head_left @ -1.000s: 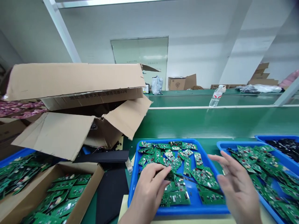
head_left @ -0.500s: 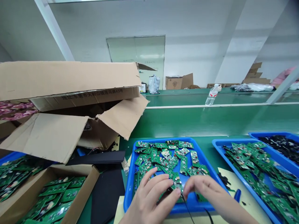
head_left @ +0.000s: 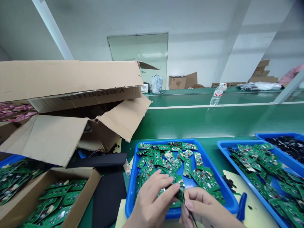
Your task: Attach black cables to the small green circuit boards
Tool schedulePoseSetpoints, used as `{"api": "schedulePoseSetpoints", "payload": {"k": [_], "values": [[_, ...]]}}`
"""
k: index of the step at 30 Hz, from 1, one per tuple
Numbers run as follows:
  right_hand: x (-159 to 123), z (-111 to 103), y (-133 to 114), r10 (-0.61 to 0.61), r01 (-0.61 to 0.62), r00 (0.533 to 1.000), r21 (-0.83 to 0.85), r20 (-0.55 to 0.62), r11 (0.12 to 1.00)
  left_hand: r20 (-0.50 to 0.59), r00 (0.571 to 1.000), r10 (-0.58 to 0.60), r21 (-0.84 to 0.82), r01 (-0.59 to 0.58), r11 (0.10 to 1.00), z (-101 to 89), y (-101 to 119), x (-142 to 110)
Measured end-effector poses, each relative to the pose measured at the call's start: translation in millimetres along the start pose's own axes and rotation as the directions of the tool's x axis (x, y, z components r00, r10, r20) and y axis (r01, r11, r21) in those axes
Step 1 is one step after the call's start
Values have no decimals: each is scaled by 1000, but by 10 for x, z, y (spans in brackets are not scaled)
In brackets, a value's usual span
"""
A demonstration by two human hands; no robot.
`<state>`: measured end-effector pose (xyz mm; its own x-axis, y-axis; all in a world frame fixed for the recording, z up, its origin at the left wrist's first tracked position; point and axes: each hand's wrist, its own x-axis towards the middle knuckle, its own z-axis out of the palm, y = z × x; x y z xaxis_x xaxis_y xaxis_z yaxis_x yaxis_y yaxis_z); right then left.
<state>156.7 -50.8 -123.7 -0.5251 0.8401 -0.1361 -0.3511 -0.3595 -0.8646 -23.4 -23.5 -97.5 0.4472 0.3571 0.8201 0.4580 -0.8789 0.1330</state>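
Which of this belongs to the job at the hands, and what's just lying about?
In use: left hand, right hand, green circuit board between them, blue tray of boards below.

Lying about: torn cardboard carton, water bottle, blue-handled tool.

- Left hand (head_left: 152, 202) – bare, slim, with long tapering fingers (head_left: 161, 185)
- Right hand (head_left: 204, 207) – bare too, of the same slender build
- Fingernails (head_left: 189, 204) – short, neatly trimmed, unpainted
- Left forearm (head_left: 131, 223) and right forearm (head_left: 228, 221) – bare down to the picture's bottom edge, slim, smooth
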Motion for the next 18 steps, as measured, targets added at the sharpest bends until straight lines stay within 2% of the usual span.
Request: {"api": "schedulePoseSetpoints", "payload": {"k": [5, 9, 11, 15, 18], "values": [[-7, 14, 8, -10, 9, 1000, 51, 15, 999, 101, 985, -140, -293, 164, 942, 24, 38, 42], [-21, 32, -37, -30, 26, 998, 74, 47, 997, 164, 956, -242, -361, 287, 887, 54, 43, -7], [-22, 37, -59, -47, 43, 998, 83, 41, 996, 164, 960, -225, -342, 269, 900, 55, 30, -17], [-33, 34, -88, -66, 65, 998, 67, 2, 996, 83, 989, -120, -215, 135, 967, 38, 3, 17], [-31, 25, -66, -47, 48, 999, 64, -18, 997, 39, 995, -92, -150, 97, 984, 34, -3, 30]]}}
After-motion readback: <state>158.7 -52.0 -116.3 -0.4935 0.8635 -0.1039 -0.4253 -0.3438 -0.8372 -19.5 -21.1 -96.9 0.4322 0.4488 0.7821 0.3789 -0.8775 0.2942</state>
